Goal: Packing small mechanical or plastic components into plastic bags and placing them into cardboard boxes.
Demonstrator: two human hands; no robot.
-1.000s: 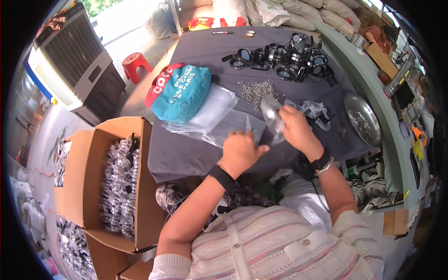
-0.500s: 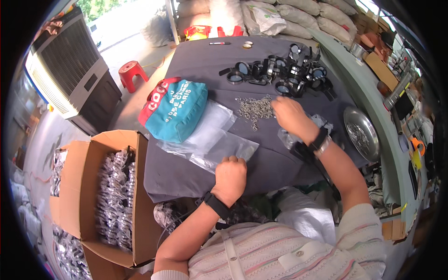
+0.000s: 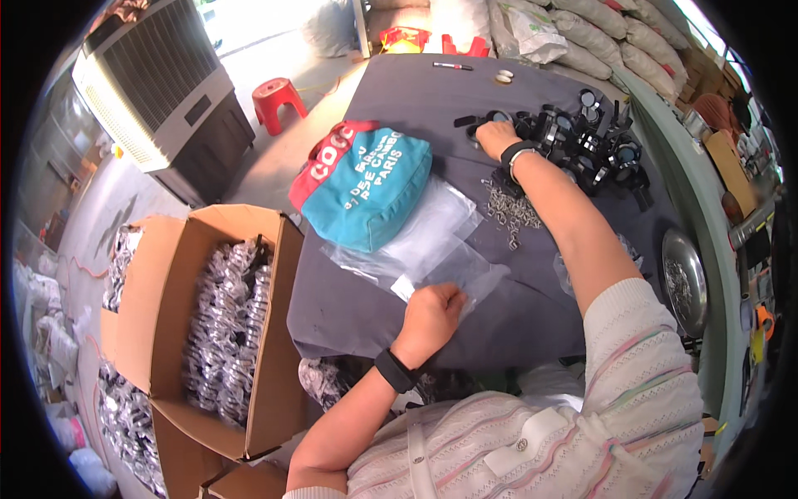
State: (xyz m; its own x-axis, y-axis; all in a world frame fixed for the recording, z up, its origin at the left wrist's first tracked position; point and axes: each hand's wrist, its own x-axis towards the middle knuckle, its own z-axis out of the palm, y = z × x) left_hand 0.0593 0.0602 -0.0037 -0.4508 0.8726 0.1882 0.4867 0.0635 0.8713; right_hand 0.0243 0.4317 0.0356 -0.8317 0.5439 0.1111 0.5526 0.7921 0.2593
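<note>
My left hand point(image 3: 432, 320) is closed at the near edge of a clear plastic bag point(image 3: 461, 270), thumb and fingers pinching its film. More clear bags lie beneath, partly under a teal and red cloth pouch point(image 3: 366, 191). My right hand point(image 3: 496, 138) reaches across the table to the left end of a pile of black round fittings point(image 3: 582, 137) with bluish discs and straps. Its fingers are closed on one black fitting point(image 3: 474, 131), mostly covered by the hand. Below that forearm lies a heap of small metal screw hooks or eyes point(image 3: 511, 209).
A round steel dish point(image 3: 684, 283) of small metal pieces stands at the table's right. Left of the table, an open cardboard box point(image 3: 166, 316) holds plastic-wrapped parts. A red stool point(image 3: 278, 104) and an air cooler point(image 3: 158, 91) stand beyond. A marker point(image 3: 452, 66) lies at the far edge.
My right hand has moved from the metal heap away to the left end of the black fittings. My left hand has turned slightly and lifts the bag's edge. The whole view has shifted.
</note>
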